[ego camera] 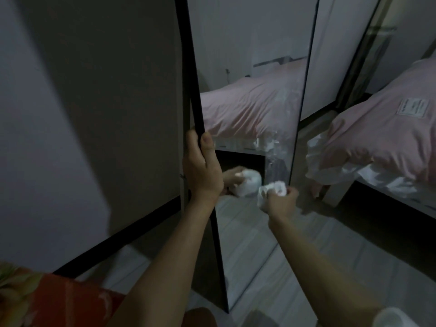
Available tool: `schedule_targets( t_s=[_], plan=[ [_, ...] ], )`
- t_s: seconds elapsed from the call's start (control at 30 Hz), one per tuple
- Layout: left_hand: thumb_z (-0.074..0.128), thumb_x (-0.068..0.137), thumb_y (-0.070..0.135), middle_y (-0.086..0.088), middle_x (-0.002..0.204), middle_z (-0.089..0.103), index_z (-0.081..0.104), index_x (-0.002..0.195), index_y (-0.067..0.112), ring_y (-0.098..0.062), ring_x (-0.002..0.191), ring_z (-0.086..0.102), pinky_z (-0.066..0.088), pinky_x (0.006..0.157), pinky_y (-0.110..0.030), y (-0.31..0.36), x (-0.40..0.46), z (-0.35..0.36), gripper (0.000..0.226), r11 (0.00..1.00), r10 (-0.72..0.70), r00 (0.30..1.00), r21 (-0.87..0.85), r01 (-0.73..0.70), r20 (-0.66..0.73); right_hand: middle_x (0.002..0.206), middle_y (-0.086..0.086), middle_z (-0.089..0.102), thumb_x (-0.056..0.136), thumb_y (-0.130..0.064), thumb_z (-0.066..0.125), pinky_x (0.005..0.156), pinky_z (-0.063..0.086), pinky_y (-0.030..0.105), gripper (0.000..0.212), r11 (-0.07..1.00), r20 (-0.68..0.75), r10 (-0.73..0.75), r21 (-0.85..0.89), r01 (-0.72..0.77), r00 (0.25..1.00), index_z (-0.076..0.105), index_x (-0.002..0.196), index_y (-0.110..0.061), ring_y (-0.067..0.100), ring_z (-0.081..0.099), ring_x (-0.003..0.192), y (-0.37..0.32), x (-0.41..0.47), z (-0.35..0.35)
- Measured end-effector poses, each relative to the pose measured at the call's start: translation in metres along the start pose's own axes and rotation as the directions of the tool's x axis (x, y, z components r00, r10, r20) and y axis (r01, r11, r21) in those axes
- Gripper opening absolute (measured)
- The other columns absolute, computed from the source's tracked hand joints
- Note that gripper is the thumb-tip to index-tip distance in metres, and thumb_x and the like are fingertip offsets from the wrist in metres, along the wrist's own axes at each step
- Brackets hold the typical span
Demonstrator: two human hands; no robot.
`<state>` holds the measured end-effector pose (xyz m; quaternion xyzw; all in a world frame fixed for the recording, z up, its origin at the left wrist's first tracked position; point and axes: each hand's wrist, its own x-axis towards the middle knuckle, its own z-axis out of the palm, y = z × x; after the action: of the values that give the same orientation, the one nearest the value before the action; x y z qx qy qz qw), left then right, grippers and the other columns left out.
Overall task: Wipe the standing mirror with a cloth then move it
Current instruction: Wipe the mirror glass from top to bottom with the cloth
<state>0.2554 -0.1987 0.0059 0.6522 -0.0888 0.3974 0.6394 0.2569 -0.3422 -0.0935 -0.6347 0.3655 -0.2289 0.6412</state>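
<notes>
The room is dim and the whole picture is underexposed, with a grey-blue cast and muted colours. A broad dark shadow falls across the wall (pixel 70 114) at left, its edge soft, with a paler band at the far left, so the light seems to come from behind or from the right. The mirror (pixel 247 102) shows pale streaky smears near its right edge that catch light above the cloth (pixel 274 188). The cloth is the brightest thing and slightly blown out. Detail is soft throughout, with compression smear on the bed (pixel 382 128) and floor (pixel 259 244). Wide-angle distortion bends the mirror's frame and the wall lines toward the edges.
</notes>
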Motion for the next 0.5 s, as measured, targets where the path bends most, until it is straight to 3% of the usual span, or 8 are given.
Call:
schedule_targets(
  t_s=[0.07, 0.13, 0.2, 0.27, 0.3, 0.37, 0.43, 0.5],
  plan=[
    [0.029, 0.092, 0.039, 0.022, 0.077, 0.047, 0.052, 0.098, 0.011, 0.019, 0.074, 0.048, 0.034, 0.067, -0.002, 0.0, 0.0, 0.004, 0.036, 1.0, 0.012, 1.0, 0.01, -0.011, -0.011, 0.121, 0.017, 0.051, 0.085, -0.009, 0.056, 0.062, 0.038, 0.01, 0.041, 0.964, -0.065, -0.264, 0.008, 0.265, 0.962, 0.045, 0.124, -0.005, 0.019, 0.05, 0.087, -0.042, -0.003, 0.0],
    [0.029, 0.092, 0.039, 0.022, 0.077, 0.047, 0.051, 0.098, 0.015, 0.018, 0.074, 0.049, 0.035, 0.067, -0.002, 0.0, -0.001, 0.007, 0.033, 1.0, 0.018, 1.0, 0.019, -0.018, -0.008, 0.124, 0.017, 0.047, 0.086, -0.008, 0.056, 0.061, 0.036, -0.003, 0.037, 0.868, -0.064, -0.492, 0.038, 0.494, 0.868, 0.049, 0.123, -0.003, 0.009, 0.048, 0.088, -0.079, -0.008, 0.006],
    [0.027, 0.091, 0.042, 0.02, 0.075, 0.048, 0.051, 0.096, 0.016, 0.008, 0.07, 0.05, 0.036, 0.066, -0.007, 0.0, -0.001, 0.008, 0.036, 1.0, 0.004, 1.0, 0.025, -0.003, -0.008, 0.125, 0.012, 0.038, 0.088, -0.009, 0.056, 0.069, 0.037, -0.005, 0.038, 0.784, -0.02, -0.619, 0.046, 0.619, 0.785, 0.048, 0.126, -0.008, 0.004, 0.043, 0.095, -0.102, -0.015, 0.013],
    [0.027, 0.091, 0.043, 0.021, 0.077, 0.048, 0.053, 0.098, 0.012, 0.007, 0.071, 0.05, 0.036, 0.068, -0.008, -0.001, -0.001, 0.009, 0.041, 0.999, 0.0, 1.0, 0.035, 0.001, -0.023, 0.127, 0.012, 0.033, 0.089, -0.01, 0.055, 0.08, 0.04, 0.001, 0.043, 0.724, 0.04, -0.69, -0.004, 0.69, 0.723, 0.046, 0.131, -0.013, 0.009, 0.04, 0.105, -0.106, -0.016, 0.018],
    [0.028, 0.092, 0.041, 0.022, 0.077, 0.047, 0.053, 0.098, 0.013, 0.011, 0.073, 0.05, 0.035, 0.068, -0.004, -0.001, -0.001, 0.008, 0.038, 0.999, 0.002, 1.0, 0.043, 0.0, -0.029, 0.128, 0.014, 0.032, 0.09, -0.009, 0.054, 0.084, 0.036, 0.0, 0.046, 0.712, 0.061, -0.698, -0.038, 0.701, 0.713, 0.043, 0.134, -0.013, 0.01, 0.039, 0.106, -0.1, -0.015, 0.019],
    [0.028, 0.092, 0.041, 0.022, 0.075, 0.046, 0.048, 0.095, 0.02, 0.014, 0.073, 0.049, 0.034, 0.067, -0.004, -0.002, 0.0, 0.006, 0.029, 0.998, 0.006, 0.999, 0.061, -0.004, -0.031, 0.13, 0.018, 0.033, 0.091, -0.008, 0.051, 0.077, 0.029, -0.004, 0.05, 0.783, 0.084, -0.608, -0.098, 0.614, 0.789, 0.038, 0.139, -0.012, 0.014, 0.04, 0.102, -0.077, -0.01, 0.019],
    [0.028, 0.092, 0.042, 0.019, 0.072, 0.046, 0.045, 0.092, 0.023, 0.01, 0.069, 0.048, 0.033, 0.065, -0.007, -0.004, 0.001, 0.004, 0.025, 0.998, 0.011, 0.999, 0.067, -0.009, -0.034, 0.133, 0.019, 0.039, 0.094, -0.013, 0.047, 0.079, 0.03, 0.007, 0.046, 0.873, 0.111, -0.414, -0.234, 0.429, 0.903, 0.038, 0.139, -0.009, 0.024, 0.046, 0.102, -0.045, 0.004, 0.014],
    [0.027, 0.092, 0.043, 0.017, 0.071, 0.046, 0.044, 0.091, 0.023, 0.007, 0.066, 0.048, 0.034, 0.063, -0.009, -0.005, 0.001, 0.003, 0.026, 0.998, 0.007, 1.0, 0.068, -0.005, -0.03, 0.127, 0.022, 0.052, 0.094, -0.017, 0.045, 0.091, 0.039, 0.028, 0.036, 0.875, 0.158, -0.182, -0.424, 0.234, 0.97, 0.05, 0.126, 0.0, 0.034, 0.053, 0.107, -0.014, 0.019, 0.006]
  ],
)
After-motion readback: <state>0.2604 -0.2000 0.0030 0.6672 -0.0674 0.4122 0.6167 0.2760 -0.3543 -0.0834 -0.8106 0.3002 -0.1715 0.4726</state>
